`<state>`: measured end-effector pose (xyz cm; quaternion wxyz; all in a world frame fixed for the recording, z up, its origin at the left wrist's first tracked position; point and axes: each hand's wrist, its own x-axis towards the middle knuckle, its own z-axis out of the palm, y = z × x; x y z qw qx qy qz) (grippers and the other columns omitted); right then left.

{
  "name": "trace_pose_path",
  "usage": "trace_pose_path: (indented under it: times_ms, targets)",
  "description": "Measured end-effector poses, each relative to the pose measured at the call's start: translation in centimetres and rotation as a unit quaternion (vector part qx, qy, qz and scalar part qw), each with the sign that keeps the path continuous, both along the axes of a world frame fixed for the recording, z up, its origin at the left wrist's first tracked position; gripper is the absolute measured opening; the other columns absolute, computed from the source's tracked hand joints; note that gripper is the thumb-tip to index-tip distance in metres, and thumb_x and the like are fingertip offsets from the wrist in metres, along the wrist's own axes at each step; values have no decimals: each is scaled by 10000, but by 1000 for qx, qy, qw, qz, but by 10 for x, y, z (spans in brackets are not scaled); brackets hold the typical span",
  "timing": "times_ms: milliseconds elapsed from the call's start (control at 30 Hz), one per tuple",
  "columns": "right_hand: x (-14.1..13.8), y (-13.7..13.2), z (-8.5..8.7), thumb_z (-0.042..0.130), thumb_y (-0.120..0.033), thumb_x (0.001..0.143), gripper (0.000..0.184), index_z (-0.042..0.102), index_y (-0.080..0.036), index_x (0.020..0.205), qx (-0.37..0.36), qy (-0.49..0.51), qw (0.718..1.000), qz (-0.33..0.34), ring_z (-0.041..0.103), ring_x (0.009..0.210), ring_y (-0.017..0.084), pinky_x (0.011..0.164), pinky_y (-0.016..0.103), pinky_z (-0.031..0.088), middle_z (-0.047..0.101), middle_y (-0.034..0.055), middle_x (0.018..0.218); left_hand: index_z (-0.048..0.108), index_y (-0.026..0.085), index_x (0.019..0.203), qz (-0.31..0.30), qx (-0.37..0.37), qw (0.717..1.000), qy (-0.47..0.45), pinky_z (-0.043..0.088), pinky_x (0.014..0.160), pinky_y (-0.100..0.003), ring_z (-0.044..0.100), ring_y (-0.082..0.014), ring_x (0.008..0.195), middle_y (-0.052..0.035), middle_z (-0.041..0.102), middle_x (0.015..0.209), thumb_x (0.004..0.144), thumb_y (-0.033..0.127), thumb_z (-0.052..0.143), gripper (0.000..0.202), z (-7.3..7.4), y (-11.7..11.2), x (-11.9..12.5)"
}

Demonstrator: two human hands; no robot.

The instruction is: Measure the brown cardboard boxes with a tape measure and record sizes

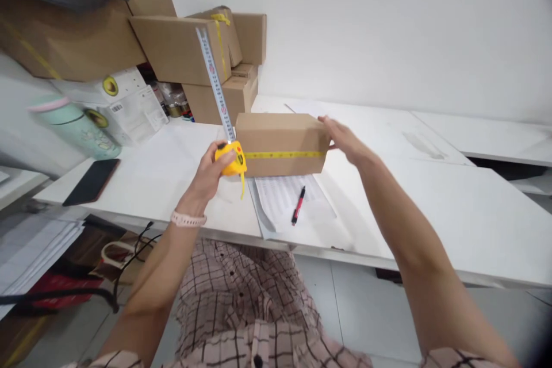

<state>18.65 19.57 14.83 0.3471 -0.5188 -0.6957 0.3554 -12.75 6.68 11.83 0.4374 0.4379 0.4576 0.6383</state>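
Note:
My left hand (pixel 210 171) is closed round a yellow tape measure (pixel 233 160) at the left end of a small cardboard box (pixel 282 132) on the white table (pixel 431 207). The tape's white blade (pixel 214 77) sticks up and away from the case toward the stacked boxes. A yellow strap (pixel 284 154) runs along the box's front face. My right hand (pixel 345 139) rests on the box's right end, fingers stretched over its top edge. In front of the box lies a printed sheet (pixel 284 195) with a red and black pen (pixel 298 206) on it.
Stacked cardboard boxes (pixel 185 49) stand at the back left by the wall. A black phone (pixel 92 181) lies on the table at left, next to a mint-green bottle (pixel 75 126) on its side and white packets (pixel 129 106). Cables and papers sit below the table's left edge.

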Motion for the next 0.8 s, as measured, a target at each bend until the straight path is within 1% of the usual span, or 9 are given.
trace_pose_path:
  times_ms: [100,200,300,367,433,533,600,667,800]
  targets:
    - [-8,13,23,447,-729,911,621,649,-256,1260,68,-107,991,-40,614,1145,315,938,462,513,655,108,1316,574,199,993,-19,17,1000,2,551,710,-256,618,-167,875,-33,639,995,656,469,836,506,23,15,-5]
    - [-17,32,39,485,-684,911,560,677,-229,1177,86,-214,970,-73,619,1084,323,959,512,469,688,130,1228,586,181,975,-43,1,999,19,576,718,-299,615,-178,870,-50,651,999,638,494,854,532,42,34,-11]
    - [-29,57,48,504,-648,911,521,703,-210,1110,86,-254,961,-74,592,1115,339,972,512,456,706,145,1187,587,168,986,-46,16,998,27,581,698,-306,614,-168,828,-45,645,971,636,488,858,546,55,45,-10]
    - [-38,75,51,523,-527,930,414,725,-192,1066,117,-252,959,-54,579,1146,325,993,468,448,722,141,1159,576,178,1021,-39,38,998,27,571,679,-287,622,-158,796,-29,641,955,638,471,858,559,58,43,0]
    - [-49,91,50,496,-360,939,323,731,-185,1076,147,-233,961,-31,608,1105,283,982,406,452,735,118,1150,556,195,1051,-58,41,997,24,550,664,-263,631,-150,775,-14,642,947,641,448,859,569,51,33,16]
    - [-63,104,46,410,-247,936,349,720,-194,1087,164,-207,964,-34,644,1029,251,1007,402,422,744,92,1140,535,197,1075,-168,-30,985,30,526,654,-252,633,-147,753,-13,642,926,683,430,847,553,26,10,45]
    - [-68,108,42,371,-266,950,356,716,-187,993,174,-206,961,-54,642,1026,273,1054,454,371,748,108,1102,529,195,1098,-219,-76,973,20,516,686,-252,623,-140,772,-14,626,935,720,433,830,539,6,-4,60]
    - [-70,110,39,315,-310,976,403,687,-185,886,178,-204,960,-70,642,1009,290,1062,484,350,749,128,1049,520,207,1130,-242,-102,965,-12,514,719,-262,611,-141,811,-9,605,956,718,434,836,566,-12,-14,70]
    - [-72,112,37,176,-450,1019,574,626,-200,764,179,-196,960,-87,648,963,288,1053,479,353,745,135,946,512,217,1150,-259,-136,955,-51,511,746,-280,591,-144,828,-8,585,962,696,453,852,615,-33,-23,78]
